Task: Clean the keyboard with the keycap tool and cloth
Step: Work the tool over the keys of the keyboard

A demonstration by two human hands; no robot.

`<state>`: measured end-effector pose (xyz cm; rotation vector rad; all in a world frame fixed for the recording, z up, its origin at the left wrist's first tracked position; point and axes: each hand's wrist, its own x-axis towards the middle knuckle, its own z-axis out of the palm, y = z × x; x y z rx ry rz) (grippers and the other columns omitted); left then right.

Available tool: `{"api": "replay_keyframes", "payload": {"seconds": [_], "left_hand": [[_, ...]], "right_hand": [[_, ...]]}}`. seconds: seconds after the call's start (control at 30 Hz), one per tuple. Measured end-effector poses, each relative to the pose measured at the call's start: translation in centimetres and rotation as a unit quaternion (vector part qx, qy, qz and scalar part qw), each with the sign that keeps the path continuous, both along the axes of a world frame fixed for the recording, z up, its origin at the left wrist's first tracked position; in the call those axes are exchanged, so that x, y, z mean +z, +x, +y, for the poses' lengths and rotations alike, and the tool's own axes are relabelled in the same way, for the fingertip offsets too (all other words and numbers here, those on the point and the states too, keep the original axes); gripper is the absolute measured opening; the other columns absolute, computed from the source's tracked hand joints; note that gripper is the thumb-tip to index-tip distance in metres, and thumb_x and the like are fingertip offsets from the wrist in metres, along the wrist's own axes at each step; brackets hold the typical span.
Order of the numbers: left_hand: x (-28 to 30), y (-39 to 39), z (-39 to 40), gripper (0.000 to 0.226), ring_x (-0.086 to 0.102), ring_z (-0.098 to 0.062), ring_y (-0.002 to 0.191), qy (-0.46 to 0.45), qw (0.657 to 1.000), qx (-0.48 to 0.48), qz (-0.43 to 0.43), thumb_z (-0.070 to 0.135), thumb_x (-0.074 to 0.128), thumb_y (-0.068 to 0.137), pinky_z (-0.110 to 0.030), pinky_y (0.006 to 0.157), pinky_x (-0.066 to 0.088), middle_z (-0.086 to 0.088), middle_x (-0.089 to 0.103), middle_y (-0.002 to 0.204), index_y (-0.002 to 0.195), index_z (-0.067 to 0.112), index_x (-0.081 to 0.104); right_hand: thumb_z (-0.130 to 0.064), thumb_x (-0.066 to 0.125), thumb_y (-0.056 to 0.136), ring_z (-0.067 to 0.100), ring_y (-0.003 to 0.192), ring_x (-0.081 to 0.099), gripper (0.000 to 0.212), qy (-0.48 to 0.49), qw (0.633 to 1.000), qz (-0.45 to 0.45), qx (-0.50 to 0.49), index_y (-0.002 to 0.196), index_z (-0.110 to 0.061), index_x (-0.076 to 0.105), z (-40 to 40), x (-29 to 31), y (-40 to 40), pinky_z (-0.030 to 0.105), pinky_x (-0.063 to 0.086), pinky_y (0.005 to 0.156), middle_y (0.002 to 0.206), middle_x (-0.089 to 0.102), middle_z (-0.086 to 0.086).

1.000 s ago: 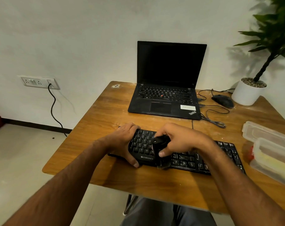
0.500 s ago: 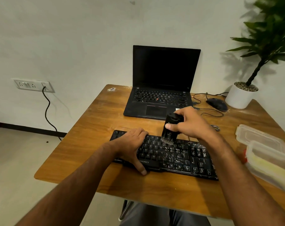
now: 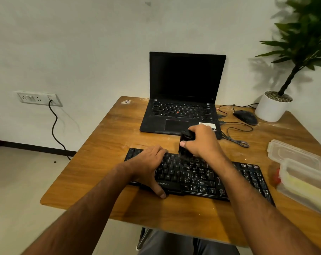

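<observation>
An open black ThinkPad laptop (image 3: pixel 183 100) with a dark screen sits at the back of the wooden counter (image 3: pixel 100 153), with a black mouse (image 3: pixel 245 117) and its looped cable (image 3: pixel 237 134) just to its right. A potted plant in a white pot (image 3: pixel 271 107) stands at the far right corner, and two clear plastic lidded containers (image 3: pixel 301 173) lie along the right edge. On the wall to the left, a white socket panel (image 3: pixel 38 98) has a black cord (image 3: pixel 54 126) hanging down toward the floor.
</observation>
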<state>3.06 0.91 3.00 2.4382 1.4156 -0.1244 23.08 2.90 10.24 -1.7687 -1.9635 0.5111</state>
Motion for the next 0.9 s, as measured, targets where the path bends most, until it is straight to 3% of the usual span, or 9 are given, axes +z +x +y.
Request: {"api": "replay_keyframes", "payload": {"seconds": [0.1, 0.17, 0.27, 0.43, 0.57, 0.73, 0.9], "left_hand": [[0.1, 0.0, 0.0, 0.135, 0.032, -0.016, 0.133, -0.004, 1.000, 0.003, -0.003, 0.073, 0.089, 0.050, -0.038, 0.121, 0.029, 0.002, 0.033, 0.146, 0.155, 0.020, 0.022], [0.0, -0.1, -0.1, 0.137, 0.033, -0.016, 0.133, -0.004, 1.000, 0.003, -0.002, 0.076, 0.088, 0.049, -0.038, 0.122, 0.030, 0.002, 0.033, 0.146, 0.155, 0.020, 0.022], [-0.2, -0.2, -0.1, 0.141, 0.033, -0.017, 0.134, -0.002, 1.000, 0.004, -0.001, 0.079, 0.085, 0.047, -0.040, 0.122, 0.030, 0.002, 0.032, 0.148, 0.156, 0.019, 0.020], [-0.1, -0.1, -0.1, 0.139, 0.032, -0.017, 0.135, 0.000, 1.000, -0.001, -0.003, 0.076, 0.088, 0.050, -0.039, 0.122, 0.029, 0.001, 0.032, 0.148, 0.156, 0.019, 0.020], [-0.1, -0.1, -0.2, 0.139, 0.031, -0.017, 0.136, 0.005, 1.000, -0.001, -0.004, 0.075, 0.088, 0.050, -0.038, 0.123, 0.028, 0.001, 0.031, 0.149, 0.156, 0.018, 0.019], [-0.3, -0.1, 0.0, 0.140, 0.032, -0.017, 0.137, 0.005, 1.000, -0.003, -0.005, 0.077, 0.087, 0.048, -0.039, 0.123, 0.028, 0.001, 0.031, 0.150, 0.156, 0.018, 0.019], [-0.3, -0.2, -0.1, 0.139, 0.031, -0.017, 0.136, 0.010, 1.000, -0.009, -0.004, 0.076, 0.087, 0.051, -0.037, 0.123, 0.027, 0.001, 0.031, 0.150, 0.156, 0.017, 0.019]], "right_hand": [[-0.025, 0.081, 0.079, 0.015, 0.088, 0.061, 0.024, 0.017, 0.999, 0.030, 0.019, 0.100, -0.018, 0.071, 0.1, 0.2, -0.3, 0.026, 0.043, 0.075, 0.088, 0.064, -0.004], [-0.025, 0.082, 0.079, 0.016, 0.092, 0.062, 0.026, -0.012, 0.999, 0.000, 0.029, 0.101, -0.019, 0.072, -0.1, -0.6, -0.3, 0.027, 0.044, 0.077, 0.089, 0.063, -0.005], [-0.023, 0.082, 0.078, 0.020, 0.098, 0.065, 0.029, -0.020, 1.000, -0.009, -0.018, 0.105, -0.017, 0.072, 0.3, -0.7, 0.6, 0.028, 0.048, 0.078, 0.095, 0.068, 0.000], [-0.025, 0.082, 0.078, 0.015, 0.089, 0.061, 0.026, 0.005, 1.000, 0.012, -0.015, 0.100, -0.017, 0.073, 0.2, -0.4, 0.2, 0.026, 0.045, 0.076, 0.088, 0.065, -0.003], [-0.023, 0.083, 0.079, 0.015, 0.090, 0.057, 0.035, -0.011, 0.998, 0.005, -0.056, 0.110, -0.013, 0.071, 0.2, -1.0, 1.1, 0.028, 0.046, 0.079, 0.104, 0.070, 0.004], [-0.022, 0.081, 0.078, 0.018, 0.089, 0.061, 0.023, 0.000, 0.999, 0.003, -0.046, 0.098, -0.015, 0.072, 0.2, 0.2, 1.0, 0.026, 0.044, 0.071, 0.086, 0.063, -0.002], [-0.026, 0.082, 0.079, 0.022, 0.100, 0.065, 0.034, -0.011, 0.999, -0.020, -0.048, 0.109, -0.014, 0.072, -0.4, -0.8, 1.6, 0.029, 0.048, 0.082, 0.104, 0.070, 0.004]]}}
